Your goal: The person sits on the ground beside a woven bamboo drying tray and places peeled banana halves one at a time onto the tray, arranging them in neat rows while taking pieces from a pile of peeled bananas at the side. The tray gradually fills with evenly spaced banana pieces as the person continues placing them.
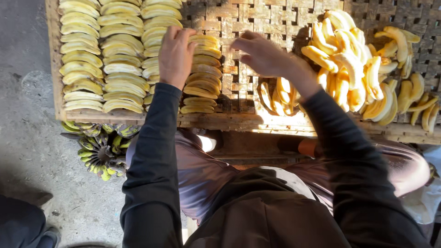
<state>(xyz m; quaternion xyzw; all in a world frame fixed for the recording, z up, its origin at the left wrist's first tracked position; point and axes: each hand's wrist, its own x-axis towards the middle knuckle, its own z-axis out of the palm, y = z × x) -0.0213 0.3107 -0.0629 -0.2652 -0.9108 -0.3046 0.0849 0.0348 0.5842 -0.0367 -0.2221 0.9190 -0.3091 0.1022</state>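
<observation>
Yellow banana slices [200, 73] lie in a column on the woven bamboo tray [239, 18], just under the left hand [174, 55], which presses them with curved fingers, while the right hand [262, 53] hovers beside, whether pinching something I cannot tell; each next slice should overlap evenly.

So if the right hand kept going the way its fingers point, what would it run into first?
The right hand points left across the woven tray. It would likely first meet the nearest column of banana slices, by the left hand, though depth is unclear.
</observation>
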